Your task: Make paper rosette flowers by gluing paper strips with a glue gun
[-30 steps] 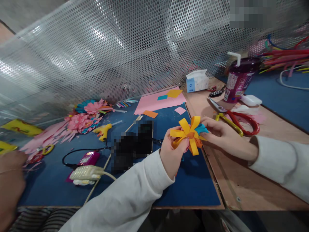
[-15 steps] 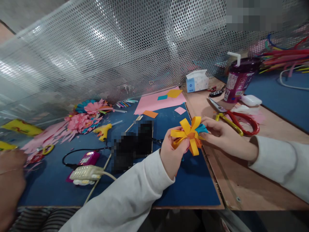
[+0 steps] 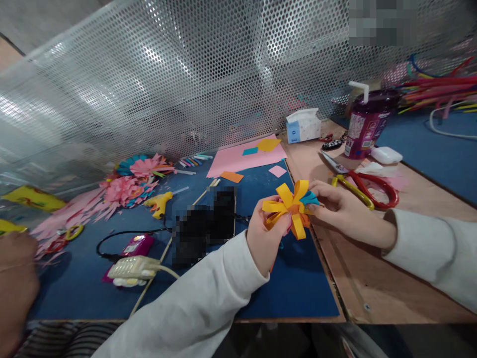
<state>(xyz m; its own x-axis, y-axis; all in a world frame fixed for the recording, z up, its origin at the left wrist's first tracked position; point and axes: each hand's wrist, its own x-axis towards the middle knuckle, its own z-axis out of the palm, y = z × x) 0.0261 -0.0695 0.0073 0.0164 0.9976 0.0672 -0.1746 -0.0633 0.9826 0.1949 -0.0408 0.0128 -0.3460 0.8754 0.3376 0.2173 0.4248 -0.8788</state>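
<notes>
Yellow paper loops, joined at an orange middle, make up the flower (image 3: 294, 205) held above the right part of the blue tabletop (image 3: 298, 293), close to the seam with the wooden board (image 3: 395, 293). The left hand (image 3: 264, 236) grips it, thumb pressed on the loops near the centre. The right hand (image 3: 345, 219) pinches a folded blue paper piece (image 3: 309, 199) at the flower's right side; whether the two are already fixed together cannot be told. The step in hand looks like fitting or adjusting blue against yellow, and the next move seems to call for a steady left hold and a light right pinch, since the loops would probably crush easily. As for room, the scissors (image 3: 354, 176) with their red handle lie just beyond the right hand on the board, with the purple cup (image 3: 368, 124) farther off, so reaching far and right is tight. On the left, the glue gun (image 3: 160, 203) and a blurred dark object (image 3: 204, 231) crowd the blue surface, and another person's hand (image 3: 17, 256) is at the far left. Most room lies toward the near edge, below the wrists.
</notes>
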